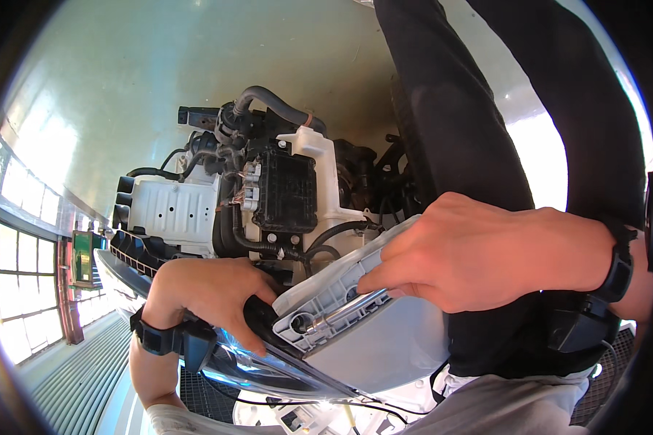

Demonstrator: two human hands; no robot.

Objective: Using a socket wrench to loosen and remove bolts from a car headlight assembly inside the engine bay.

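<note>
My right hand is closed on a silver socket tool, which lies along a ribbed light-grey plastic part; the tool's left end is at a round recess in it. My left hand is bent over the panel beside that part's left end, fingers apart and curled around a black piece; how firmly it grips is unclear. Under both hands runs a silver-grey body panel with a shiny trim strip. Each wrist wears a black strapped device.
Behind my hands is an engine bay with a black module, hoses and a white perforated metal cover. Dark-clad legs fill the upper right. Windows and a green object are at the left, a dark grating below.
</note>
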